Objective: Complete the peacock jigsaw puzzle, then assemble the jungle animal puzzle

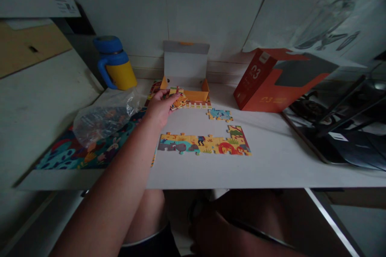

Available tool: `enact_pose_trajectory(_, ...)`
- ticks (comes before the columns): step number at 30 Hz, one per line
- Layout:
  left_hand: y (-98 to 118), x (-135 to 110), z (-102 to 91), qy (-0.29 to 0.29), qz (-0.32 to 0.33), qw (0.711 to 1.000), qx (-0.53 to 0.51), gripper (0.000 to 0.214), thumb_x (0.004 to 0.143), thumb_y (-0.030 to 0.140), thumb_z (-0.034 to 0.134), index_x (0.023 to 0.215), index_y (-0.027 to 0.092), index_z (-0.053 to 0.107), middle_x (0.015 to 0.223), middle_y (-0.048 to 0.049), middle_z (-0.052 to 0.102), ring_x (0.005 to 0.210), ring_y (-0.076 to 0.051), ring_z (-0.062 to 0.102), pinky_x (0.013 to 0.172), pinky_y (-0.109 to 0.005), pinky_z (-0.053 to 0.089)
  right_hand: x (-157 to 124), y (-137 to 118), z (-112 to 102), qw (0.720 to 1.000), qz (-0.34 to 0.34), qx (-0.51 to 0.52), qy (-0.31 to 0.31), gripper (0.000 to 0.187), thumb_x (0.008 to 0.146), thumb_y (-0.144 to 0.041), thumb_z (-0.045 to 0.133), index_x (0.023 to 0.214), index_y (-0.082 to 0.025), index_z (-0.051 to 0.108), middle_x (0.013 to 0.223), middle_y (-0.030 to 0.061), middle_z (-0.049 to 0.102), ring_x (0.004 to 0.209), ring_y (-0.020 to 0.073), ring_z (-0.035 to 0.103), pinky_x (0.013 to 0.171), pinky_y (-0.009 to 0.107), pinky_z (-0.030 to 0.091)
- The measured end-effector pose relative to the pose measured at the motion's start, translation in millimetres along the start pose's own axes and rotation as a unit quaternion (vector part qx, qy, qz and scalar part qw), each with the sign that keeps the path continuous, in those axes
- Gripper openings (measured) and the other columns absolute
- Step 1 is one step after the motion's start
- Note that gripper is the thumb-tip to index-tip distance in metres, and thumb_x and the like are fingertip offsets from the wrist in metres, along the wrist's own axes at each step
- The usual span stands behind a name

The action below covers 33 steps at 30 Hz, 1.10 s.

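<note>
My left hand (161,106) is closed around a small bunch of jigsaw puzzle pieces (178,101), held just in front of an open orange box (196,95) whose lid stands up. Nearer me lies a joined strip of puzzle (208,144) with a hippo and lions, its right end turning upward. Between that strip and the box is a separate blue-and-yellow joined section (220,115). My right hand (206,227) is low, below the desk edge near my lap. Deep shadow there hides its fingers.
A crumpled clear plastic bag (102,122) rests on a colourful printed sheet (69,150) at the left. Behind it stands a blue-and-yellow flask (116,64). An orange-red carton (262,82) is at the back right, near a dark rack (340,132). The white desk (271,168) ends close to me.
</note>
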<state>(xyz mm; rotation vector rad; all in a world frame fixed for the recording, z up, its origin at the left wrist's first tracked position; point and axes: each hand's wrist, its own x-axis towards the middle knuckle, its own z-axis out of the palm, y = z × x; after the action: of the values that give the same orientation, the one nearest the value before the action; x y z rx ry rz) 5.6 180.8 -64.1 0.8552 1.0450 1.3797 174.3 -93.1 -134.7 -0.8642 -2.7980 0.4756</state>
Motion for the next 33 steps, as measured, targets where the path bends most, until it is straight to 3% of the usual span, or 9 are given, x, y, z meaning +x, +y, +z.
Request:
enact_pose_trajectory(4,-1,-1,0.3,0.003,0.003,1.0,-0.003,0.04,0.073,0.021,0.093,0.102,0.023,0.065,0.103,-0.0044,0.079,0.092,-0.022,0.077,0.071,-0.033,0.064,-4,-16,-47,0.996,-0.077,0.053,0.012,0.014,0.09,-0.034,0.077,0.077,-0.041,0.079,0.07,-0.0071,0.078,0.066,0.0246,0.077,0.057,0.038,0.062)
enact_pose_trajectory(6,0,-2,-0.2,0.004,0.004,1.0,0.002,0.041,0.072,0.022,0.094,0.102,0.023,0.066,0.103,-0.0045,0.079,0.093,-0.022,0.077,0.071,-0.033,0.064,3,-7,-74,0.993,-0.094,0.067,0.036,0.017,0.101,-0.04,0.067,0.1,-0.032,0.082,0.09,-0.0012,0.083,0.086,0.022,0.079,0.079,0.036,0.066)
enact_pose_trajectory(8,1,-2,-0.9,0.005,0.006,1.0,0.005,0.043,0.07,0.022,0.094,0.102,0.023,0.066,0.103,-0.0045,0.079,0.093,-0.022,0.077,0.071,-0.033,0.064,14,11,-93,0.994,0.011,0.018,0.103,0.034,0.109,-0.036,0.062,0.135,-0.017,0.073,0.129,0.0121,0.078,0.125,0.0281,0.07,0.11,0.047,0.057)
enact_pose_trajectory(11,2,-2,-2.0,0.001,0.012,1.0,0.0,0.044,0.069,0.023,0.095,0.101,0.022,0.065,0.105,-0.0048,0.079,0.094,-0.022,0.077,0.07,-0.033,0.064,33,42,-99,0.986,0.085,-0.098,0.104,0.054,0.111,-0.039,0.061,0.159,-0.015,0.055,0.165,0.0211,0.05,0.153,0.0391,0.046,0.123,0.063,0.042)
enact_pose_trajectory(15,2,-1,-2.7,0.006,0.01,1.0,0.0,0.046,0.067,0.023,0.095,0.102,0.022,0.065,0.107,-0.005,0.079,0.092,-0.021,0.077,0.069,-0.032,0.064,50,67,-91,0.975,0.15,-0.149,0.069,0.044,0.112,-0.036,0.06,0.155,-0.028,0.062,0.164,0.0177,0.051,0.147,0.039,0.052,0.118,0.059,0.046)
enact_pose_trajectory(19,-1,1,-2.3,-0.008,0.009,1.0,0.001,0.047,0.066,0.024,0.096,0.102,0.022,0.065,0.106,-0.0047,0.079,0.09,-0.021,0.077,0.07,-0.033,0.064,51,75,-99,0.973,0.16,-0.158,0.048,0.034,0.111,-0.033,0.061,0.144,-0.027,0.069,0.144,0.0136,0.065,0.124,0.0332,0.063,0.101,0.049,0.057)
enact_pose_trajectory(24,-5,-2,0.1,-0.03,0.002,0.999,0.018,0.049,0.066,0.028,0.097,0.105,0.022,0.067,0.105,-0.0055,0.079,0.091,-0.021,0.077,0.07,-0.032,0.064,33,80,-106,0.972,0.141,-0.183,0.046,0.029,0.106,-0.025,0.068,0.135,-0.022,0.071,0.134,0.014,0.068,0.111,0.0312,0.066,0.089,0.045,0.059)
enact_pose_trajectory(29,-4,-9,4.1,-0.05,-0.006,0.998,0.034,0.053,0.065,0.03,0.099,0.107,0.023,0.067,0.104,-0.0054,0.078,0.09,-0.022,0.077,0.068,-0.03,0.063,13,90,-117,0.978,0.128,-0.161,0.044,0.029,0.104,-0.024,0.071,0.133,-0.021,0.071,0.133,0.0147,0.069,0.113,0.0316,0.068,0.094,0.047,0.059)
enact_pose_trajectory(33,-3,-12,5.5,-0.059,-0.007,0.997,0.049,0.051,0.066,0.03,0.098,0.107,0.023,0.068,0.107,-0.0057,0.078,0.091,-0.021,0.077,0.069,-0.029,0.063,12,126,-154,0.979,0.141,-0.121,0.084,0.021,0.107,-0.022,0.064,0.124,-0.021,0.075,0.127,0.0118,0.075,0.115,0.0281,0.07,0.106,0.045,0.056)
